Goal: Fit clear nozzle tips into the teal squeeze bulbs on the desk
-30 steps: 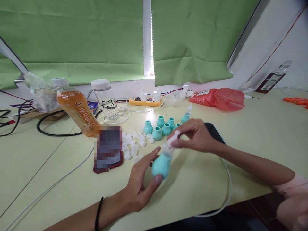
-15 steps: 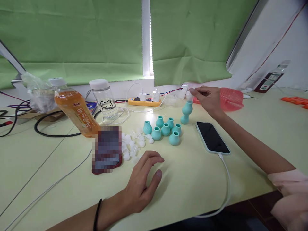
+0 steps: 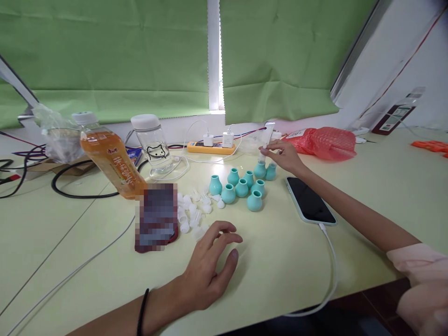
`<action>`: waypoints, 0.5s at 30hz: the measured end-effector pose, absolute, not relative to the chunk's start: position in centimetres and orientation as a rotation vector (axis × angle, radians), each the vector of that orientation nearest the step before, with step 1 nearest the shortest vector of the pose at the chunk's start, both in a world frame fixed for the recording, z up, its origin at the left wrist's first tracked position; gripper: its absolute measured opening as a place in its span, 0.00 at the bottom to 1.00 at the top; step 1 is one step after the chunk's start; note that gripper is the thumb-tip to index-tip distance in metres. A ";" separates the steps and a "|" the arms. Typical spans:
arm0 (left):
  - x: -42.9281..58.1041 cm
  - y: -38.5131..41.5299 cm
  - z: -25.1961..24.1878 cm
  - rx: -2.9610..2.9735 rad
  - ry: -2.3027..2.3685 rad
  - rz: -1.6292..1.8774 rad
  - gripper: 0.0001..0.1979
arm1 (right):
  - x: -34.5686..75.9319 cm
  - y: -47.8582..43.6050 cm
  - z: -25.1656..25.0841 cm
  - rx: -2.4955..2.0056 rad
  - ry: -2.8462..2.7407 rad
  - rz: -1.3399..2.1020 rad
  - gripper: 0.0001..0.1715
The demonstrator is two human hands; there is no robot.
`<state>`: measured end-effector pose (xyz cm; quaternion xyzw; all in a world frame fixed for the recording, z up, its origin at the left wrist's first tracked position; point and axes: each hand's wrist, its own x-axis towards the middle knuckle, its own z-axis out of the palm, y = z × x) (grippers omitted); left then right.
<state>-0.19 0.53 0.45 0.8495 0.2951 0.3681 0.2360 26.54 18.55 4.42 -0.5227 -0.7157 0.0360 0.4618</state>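
Note:
My right hand (image 3: 284,156) reaches across the table, its fingertips pinched on the clear tip of a teal rubber bulb (image 3: 260,169). That bulb stands at the back of a cluster of several teal bulbs (image 3: 241,187), beside another bulb (image 3: 271,171). My left hand (image 3: 212,263) rests on the pale table (image 3: 280,261) with fingers loosely spread and nothing in it. Its fingertips lie just short of a pile of small white caps (image 3: 191,211).
A phone (image 3: 310,200) on a white cable (image 3: 331,261) lies under my right forearm. A red-cased phone (image 3: 156,218), a tilted orange drink bottle (image 3: 112,161), a clear jar (image 3: 154,144), a power strip (image 3: 210,148) and a red bag (image 3: 324,142) lie around.
Both hands held one teal bulb near me. My right hand carried it to the back of the cluster and lowered it there; my left hand let go and stays on the table.

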 end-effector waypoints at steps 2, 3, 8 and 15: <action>-0.1 0.6 0.4 2.339 0.819 1.001 0.12 | 26.6 18.7 4.2 -1.303 -1.792 0.124 0.14; -0.1 0.6 0.3 2.344 0.823 0.998 0.11 | 26.6 18.8 4.2 -1.314 -1.795 0.146 0.14; -0.1 0.5 0.3 2.391 0.817 1.001 0.11 | 27.1 18.9 3.9 -1.350 -1.759 0.203 0.12; 0.0 0.6 0.4 2.447 0.841 0.976 0.11 | 24.1 16.1 6.3 -1.099 -1.596 -0.103 0.14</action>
